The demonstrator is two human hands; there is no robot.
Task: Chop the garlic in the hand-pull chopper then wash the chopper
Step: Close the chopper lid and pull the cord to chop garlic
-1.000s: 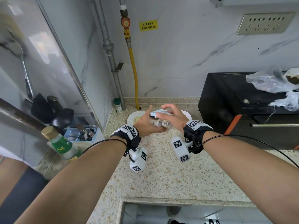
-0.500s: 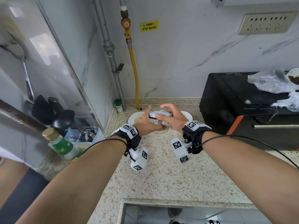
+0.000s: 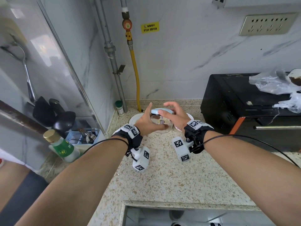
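Observation:
The hand-pull chopper stands on the speckled counter (image 3: 171, 173) near the back wall. Its clear bowl (image 3: 164, 126) shows pale garlic pieces and a grey blade post inside. My left hand (image 3: 147, 122) holds the bowl from the left side, thumb raised. The light blue lid (image 3: 160, 111) is held slightly tilted just above the bowl's rim by my right hand (image 3: 176, 115), fingers curled around its edge. Part of the bowl is hidden behind both hands.
A white plate (image 3: 135, 119) lies behind my left hand and another white dish (image 3: 189, 116) behind my right. A black appliance (image 3: 244, 111) with plastic bags stands right. A green-labelled bottle (image 3: 61, 147), utensil tray and small shaker (image 3: 119, 107) stand left. The sink edge (image 3: 179, 206) is near.
The lid has shifted a little over the bowl, and my right hand's fingers have spread wider around it. My left thumb has lifted off the lid's edge.

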